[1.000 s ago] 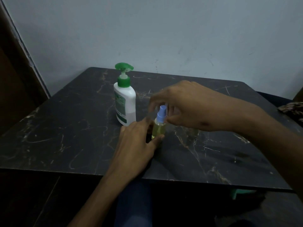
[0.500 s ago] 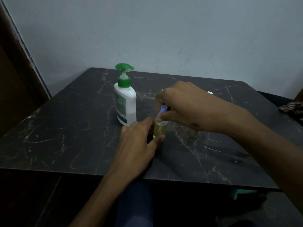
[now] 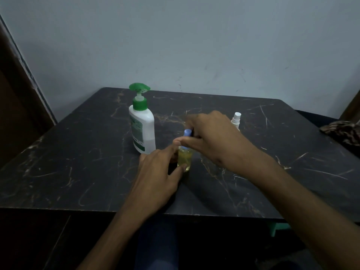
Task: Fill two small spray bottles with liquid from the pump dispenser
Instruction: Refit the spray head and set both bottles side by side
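Dim room, dark marbled surface. Pump dispenser stands just left of centre. Left hand pinches yellow-filled spray bottle; right hand pinches its blue cap. Risks: crooked threading leaks; too much twist tips the bottle, spilling.

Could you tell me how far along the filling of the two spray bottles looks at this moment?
The blue-capped spray bottle already holds yellowish liquid. The left hand steadies its body while the right hand grips its blue top, apparently fitting it. The white spray bottle stands apart behind the right hand; its contents cannot be seen, so it may remain. The pump dispenser stands untouched.
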